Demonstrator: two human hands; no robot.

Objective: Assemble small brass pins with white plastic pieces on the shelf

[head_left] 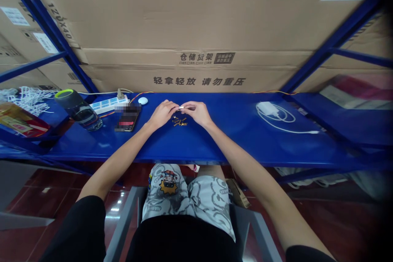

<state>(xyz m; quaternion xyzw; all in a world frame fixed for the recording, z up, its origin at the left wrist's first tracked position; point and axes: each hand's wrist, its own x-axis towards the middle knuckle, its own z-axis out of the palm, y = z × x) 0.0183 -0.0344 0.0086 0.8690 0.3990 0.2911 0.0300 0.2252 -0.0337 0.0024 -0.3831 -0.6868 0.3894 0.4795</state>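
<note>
Left hand [162, 114] and right hand [198, 114] sit close together above a blue steel shelf [242, 143], fingertips of both pressed in, pinching a small white-and-metal connector [181, 107] between them, just clear of the shelf. Brass pins [179, 121] lie in a loose pile on the shelf right below the hands. Left of them: phone [127, 122], power strip [107, 104], water bottle [78, 110]. White charger [270, 110] with coiled cable lies well off to the right.
</note>
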